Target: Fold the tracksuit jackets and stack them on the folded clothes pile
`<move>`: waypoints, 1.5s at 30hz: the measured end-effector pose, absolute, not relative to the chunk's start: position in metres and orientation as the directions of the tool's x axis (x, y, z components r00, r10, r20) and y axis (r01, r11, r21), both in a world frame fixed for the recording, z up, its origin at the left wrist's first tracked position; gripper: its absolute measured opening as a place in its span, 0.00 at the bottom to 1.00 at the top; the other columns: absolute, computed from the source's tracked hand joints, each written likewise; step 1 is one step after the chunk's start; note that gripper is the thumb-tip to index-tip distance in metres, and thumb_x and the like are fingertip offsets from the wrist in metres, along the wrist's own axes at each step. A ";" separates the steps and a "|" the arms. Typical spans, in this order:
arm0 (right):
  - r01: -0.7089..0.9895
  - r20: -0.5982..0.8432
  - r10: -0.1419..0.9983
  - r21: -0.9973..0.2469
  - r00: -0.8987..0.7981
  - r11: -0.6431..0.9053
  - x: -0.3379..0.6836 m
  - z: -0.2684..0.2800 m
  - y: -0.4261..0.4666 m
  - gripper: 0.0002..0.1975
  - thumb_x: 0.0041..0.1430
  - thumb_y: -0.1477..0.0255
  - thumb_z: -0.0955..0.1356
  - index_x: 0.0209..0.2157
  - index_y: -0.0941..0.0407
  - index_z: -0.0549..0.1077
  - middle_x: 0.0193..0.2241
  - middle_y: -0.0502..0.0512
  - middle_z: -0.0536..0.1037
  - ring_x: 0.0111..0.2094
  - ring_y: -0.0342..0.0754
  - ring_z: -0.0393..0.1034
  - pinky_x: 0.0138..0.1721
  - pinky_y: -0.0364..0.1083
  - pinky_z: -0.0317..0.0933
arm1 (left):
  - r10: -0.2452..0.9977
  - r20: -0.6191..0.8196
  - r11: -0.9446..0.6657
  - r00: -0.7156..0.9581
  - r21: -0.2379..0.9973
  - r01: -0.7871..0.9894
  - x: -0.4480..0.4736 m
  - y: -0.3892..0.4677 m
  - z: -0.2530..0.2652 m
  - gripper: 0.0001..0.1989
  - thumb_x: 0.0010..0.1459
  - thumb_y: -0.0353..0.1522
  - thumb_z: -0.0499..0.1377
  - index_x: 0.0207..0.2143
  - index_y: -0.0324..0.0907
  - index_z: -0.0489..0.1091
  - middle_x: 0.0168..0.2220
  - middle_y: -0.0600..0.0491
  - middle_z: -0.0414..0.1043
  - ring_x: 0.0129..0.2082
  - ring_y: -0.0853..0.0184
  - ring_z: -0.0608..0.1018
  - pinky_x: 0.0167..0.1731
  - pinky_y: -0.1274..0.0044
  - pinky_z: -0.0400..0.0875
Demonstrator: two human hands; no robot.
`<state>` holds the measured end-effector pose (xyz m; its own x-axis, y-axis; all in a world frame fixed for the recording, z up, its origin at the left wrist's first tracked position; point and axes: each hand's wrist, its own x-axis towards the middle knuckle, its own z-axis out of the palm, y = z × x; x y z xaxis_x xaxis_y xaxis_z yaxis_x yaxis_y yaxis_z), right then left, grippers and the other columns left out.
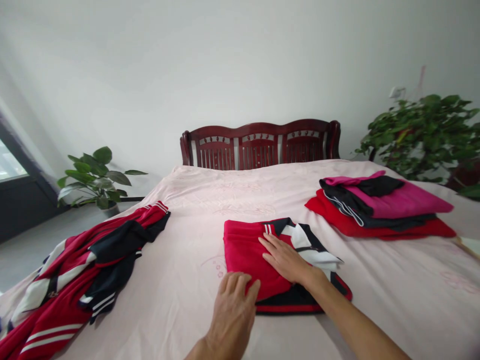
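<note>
A partly folded jacket point(247, 250), red, black and white, lies on the bed in front of me. Its red part with white stripes is turned over the left side, and a white collar-like piece point(300, 237) shows at the right. My right hand point(287, 257) rests flat on the red fabric, fingers stretched out. At the jacket's near left corner is my left hand point(234, 302), with fingers bent down and the thumb apart. Its fingertips are partly hidden, and no fabric is visibly pinched there.
A loose heap of red, navy and white clothes point(93, 260) lies to the left. At the right is a stack of folded clothes point(405, 200) in pink, black and red. Pink bedding point(180, 280) covers the bed. Beyond stand a wooden bench back point(258, 132) and potted plants point(97, 175).
</note>
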<state>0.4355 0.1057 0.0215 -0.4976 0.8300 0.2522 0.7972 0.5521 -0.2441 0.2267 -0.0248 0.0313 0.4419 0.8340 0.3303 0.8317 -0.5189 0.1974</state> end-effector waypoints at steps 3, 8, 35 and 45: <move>0.804 0.233 0.823 -0.194 -0.519 0.562 0.438 0.029 0.104 0.26 0.65 0.66 0.62 0.64 0.53 0.62 0.66 0.60 0.59 0.67 0.57 0.52 0.65 0.63 0.45 | 0.861 0.293 -0.472 0.416 0.158 0.867 0.216 -0.027 0.024 0.21 0.59 0.25 0.55 0.54 0.48 0.71 0.43 0.46 0.74 0.42 0.57 0.74 0.43 0.64 0.71; 0.700 0.378 0.731 -0.246 -0.568 0.671 0.396 0.055 0.071 0.21 0.62 0.78 0.61 0.54 0.54 0.72 0.55 0.60 0.73 0.58 0.54 0.63 0.61 0.56 0.52 | 0.831 0.280 -0.555 0.480 0.386 0.737 0.217 -0.037 0.015 0.18 0.56 0.29 0.59 0.49 0.49 0.74 0.38 0.48 0.77 0.37 0.59 0.75 0.40 0.68 0.69; 0.530 0.516 0.443 0.025 -0.733 0.848 0.358 -0.010 0.014 0.06 0.63 0.71 0.66 0.31 0.54 0.68 0.30 0.51 0.71 0.33 0.48 0.58 0.38 0.50 0.49 | 0.994 -0.034 0.080 -0.100 0.866 0.494 0.152 0.206 0.040 0.10 0.57 0.36 0.61 0.32 0.37 0.70 0.25 0.56 0.70 0.25 0.72 0.72 0.23 0.81 0.62; 0.414 0.458 0.343 0.061 -0.820 0.908 0.359 -0.017 0.014 0.08 0.64 0.69 0.66 0.30 0.55 0.68 0.26 0.50 0.71 0.30 0.46 0.59 0.34 0.47 0.52 | 0.986 0.018 0.114 -0.166 0.653 0.749 0.160 0.223 0.036 0.15 0.63 0.38 0.59 0.47 0.38 0.71 0.45 0.49 0.74 0.41 0.64 0.77 0.41 0.68 0.75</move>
